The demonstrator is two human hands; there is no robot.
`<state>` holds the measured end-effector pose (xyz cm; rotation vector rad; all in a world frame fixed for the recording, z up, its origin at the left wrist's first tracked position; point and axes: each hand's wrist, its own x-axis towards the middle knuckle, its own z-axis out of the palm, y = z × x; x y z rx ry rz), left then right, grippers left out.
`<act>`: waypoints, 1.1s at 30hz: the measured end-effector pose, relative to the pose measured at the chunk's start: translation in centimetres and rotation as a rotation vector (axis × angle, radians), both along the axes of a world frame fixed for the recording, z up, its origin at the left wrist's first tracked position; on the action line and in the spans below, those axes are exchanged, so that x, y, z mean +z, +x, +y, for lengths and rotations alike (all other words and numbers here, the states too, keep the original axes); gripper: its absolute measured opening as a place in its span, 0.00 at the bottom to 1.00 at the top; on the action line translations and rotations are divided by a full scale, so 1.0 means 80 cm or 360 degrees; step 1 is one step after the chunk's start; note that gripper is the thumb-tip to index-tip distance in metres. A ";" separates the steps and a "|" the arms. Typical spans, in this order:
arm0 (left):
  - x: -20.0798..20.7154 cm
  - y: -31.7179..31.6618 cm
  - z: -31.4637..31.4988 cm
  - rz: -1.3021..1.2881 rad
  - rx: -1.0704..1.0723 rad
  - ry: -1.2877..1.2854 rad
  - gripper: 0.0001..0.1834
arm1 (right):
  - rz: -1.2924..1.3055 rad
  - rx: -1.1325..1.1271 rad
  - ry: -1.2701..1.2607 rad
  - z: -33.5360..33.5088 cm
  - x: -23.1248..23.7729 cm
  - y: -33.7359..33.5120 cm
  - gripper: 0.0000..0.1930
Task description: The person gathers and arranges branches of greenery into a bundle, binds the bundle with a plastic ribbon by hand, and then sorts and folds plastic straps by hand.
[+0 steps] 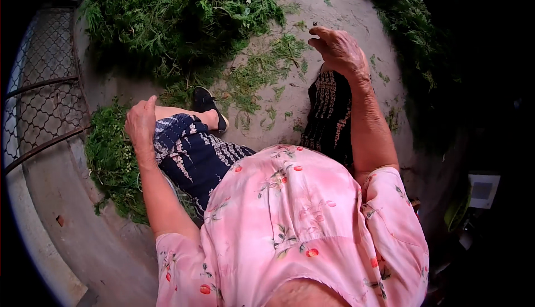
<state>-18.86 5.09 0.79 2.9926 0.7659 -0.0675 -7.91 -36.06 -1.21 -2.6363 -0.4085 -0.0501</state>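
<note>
My right hand [341, 53] is raised over the ground beyond my right knee. Its fingers point left, slightly bent, with a gap between thumb and forefinger and nothing visible between them. My left hand [140, 122] is beside my left knee, next to the dark patterned trousers [195, 156]. The back of that hand and its thumb show, while its other fingers are mostly hidden. Below it lies a small bundle of green sprigs [114, 165]. A large heap of feathery evergreen branches [184, 22] lies ahead to the left.
More evergreen branches [404, 22] are piled at the far right. Loose green scraps [251, 78] are scattered over the concrete floor [334, 0]. A metal lattice gate [44, 89] stands at the left. By my left foot is a black shoe [205, 102]. A pale square object [484, 191] is at the dark right side.
</note>
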 end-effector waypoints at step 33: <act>-0.001 -0.004 -0.015 -0.0139 0.0040 -0.0009 0.24 | -0.0259 0.0408 0.0433 0.032 0.039 -0.023 0.18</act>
